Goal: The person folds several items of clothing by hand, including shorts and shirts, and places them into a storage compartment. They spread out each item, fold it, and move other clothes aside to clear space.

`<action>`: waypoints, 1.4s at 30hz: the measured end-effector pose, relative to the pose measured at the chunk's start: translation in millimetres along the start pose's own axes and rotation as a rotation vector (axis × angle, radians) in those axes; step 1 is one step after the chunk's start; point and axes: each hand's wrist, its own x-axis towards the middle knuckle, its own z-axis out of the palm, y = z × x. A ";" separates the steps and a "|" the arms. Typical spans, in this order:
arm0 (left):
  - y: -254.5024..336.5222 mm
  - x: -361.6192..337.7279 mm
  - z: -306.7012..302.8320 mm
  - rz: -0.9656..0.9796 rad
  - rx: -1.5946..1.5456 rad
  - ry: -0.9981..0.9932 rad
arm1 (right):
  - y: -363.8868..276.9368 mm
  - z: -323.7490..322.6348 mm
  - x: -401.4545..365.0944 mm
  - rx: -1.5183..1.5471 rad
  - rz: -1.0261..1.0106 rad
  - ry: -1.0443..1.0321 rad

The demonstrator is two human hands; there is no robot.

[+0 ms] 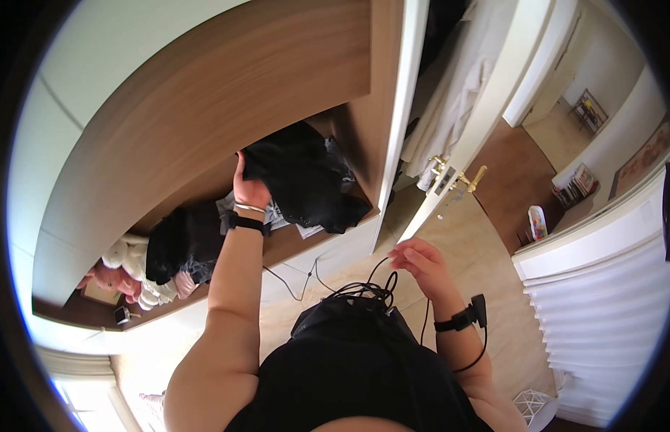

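Note:
My left hand [250, 190] reaches into a wooden wardrobe compartment, at the left edge of a dark, folded black garment [300, 176]. Its fingers go in under the cloth and are hidden, while the thumb shows along the edge. Grey and white folded clothes [277, 217] lie beneath and beside that garment. Out in front of my body, my right hand [420, 268] is raised with its fingers loosely bent and apart, holding nothing that I can see. A black cable [381, 265] runs close to its fingertips.
Farther left in the compartment are a dark clothes pile [183, 241] and plush toys [137, 266]. To the right, an ajar white door [479, 108] has brass handles [473, 178]. Cables [363, 289] bunch at my waist. A white pleated screen [601, 338] stands at right.

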 end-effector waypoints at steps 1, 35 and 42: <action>-0.2 -13.0 5.3 0.059 0.026 0.044 | 2.1 12.9 11.0 -0.032 0.010 -0.054; 164.1 -284.0 0.4 -0.274 0.538 0.354 | 36.6 239.7 90.4 -0.794 0.017 -0.500; 183.8 -227.9 0.0 -0.207 0.545 0.443 | 18.0 248.3 186.7 -0.904 0.217 -0.547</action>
